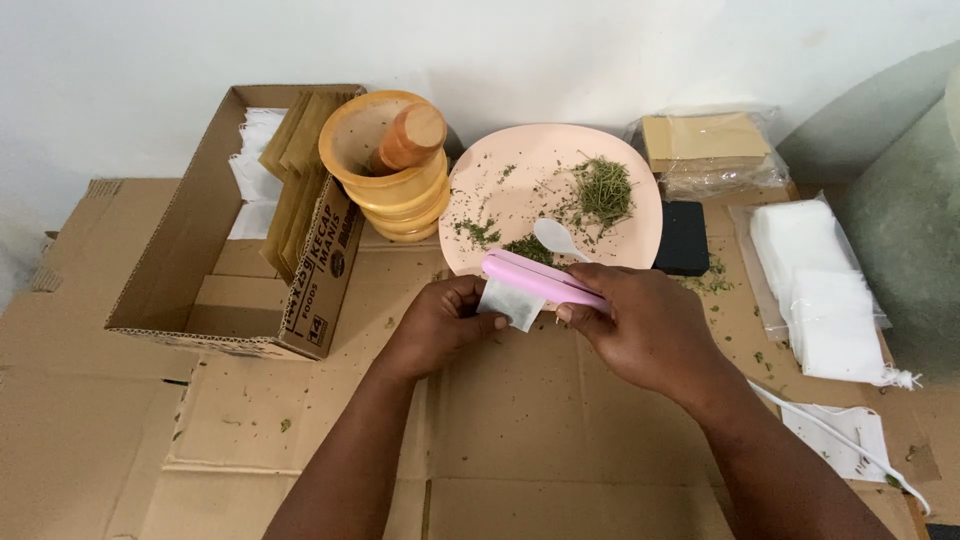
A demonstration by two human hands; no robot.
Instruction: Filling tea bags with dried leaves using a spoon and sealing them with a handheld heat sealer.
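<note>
Left hand: the left hand (445,320) pinches a small white filter bag (508,303) between thumb and fingers, above the middle of the cardboard sheet (500,440) that covers the work surface.
Right hand: the right hand (645,325) is closed around a pink handheld sealer (540,279), whose bar is clamped over the top edge of the bag.
Bag: it hangs below the sealer, touching both hands, just in front of the plate.
Plate: a round pink plate (520,165) sits toward the far edge of the cardboard, holding dried green herbs (605,188) in a heap and scattered crumbs, with a white plastic spoon (556,238) on its near side.
Mortar: a yellow wooden mortar (395,190) with a pestle (410,140) standing in it is touching the plate's left rim.
Box: an open cardboard box (180,260) at the far left holds brown envelopes (295,150) and white paper.
Right edge: a black rectangular object (684,238) lies beside the plate; a clear packet of brown envelopes (705,145) sits behind it, and clear packets of white bags (815,280) lie along the right edge.
Near right corner: a loose white bag (850,435) lies flat, with a white cord (830,435) lying across it.
</note>
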